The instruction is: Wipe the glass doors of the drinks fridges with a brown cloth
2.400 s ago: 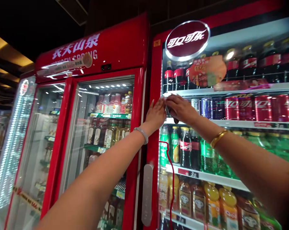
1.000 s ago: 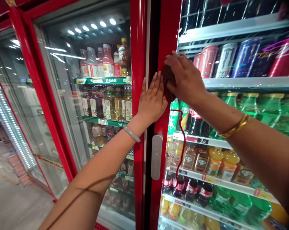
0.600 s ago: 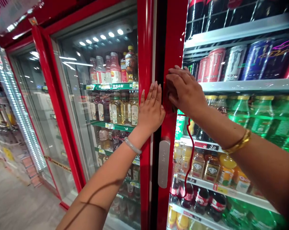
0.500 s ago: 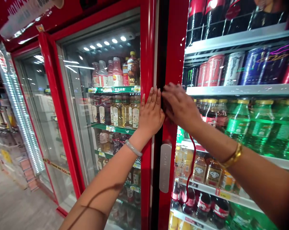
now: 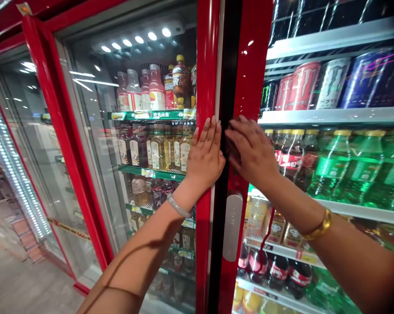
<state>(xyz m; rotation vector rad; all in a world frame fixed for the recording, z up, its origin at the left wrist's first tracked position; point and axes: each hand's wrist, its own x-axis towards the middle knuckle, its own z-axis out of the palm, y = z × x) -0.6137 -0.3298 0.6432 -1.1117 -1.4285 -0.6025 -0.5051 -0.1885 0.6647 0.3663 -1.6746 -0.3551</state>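
Observation:
My left hand (image 5: 205,157) lies flat against the red frame (image 5: 207,78) of the middle cooler door, fingers stretched upward, a pale bangle on the wrist. My right hand (image 5: 252,150), with a gold bracelet on its wrist, is at the edge of the right red door (image 5: 254,56). Its fingers are bent loosely over that edge, beside the dark gap (image 5: 229,78); the fingertips are partly in shadow. A silver handle plate (image 5: 232,226) is on the right door, below my right hand. A red cord (image 5: 267,235) hangs under the right forearm.
Behind the left glass, shelves hold bottles (image 5: 156,89). On the right, lit shelves hold cans (image 5: 304,85), green bottles (image 5: 332,168) and dark bottles (image 5: 278,270). Another red-framed cooler door (image 5: 66,152) stands at the left, above grey floor (image 5: 53,292).
The view has shifted, with the left coolers sliding left and the right shelves moving right. My right hand sits slightly further right; my left hand stays on the frame.

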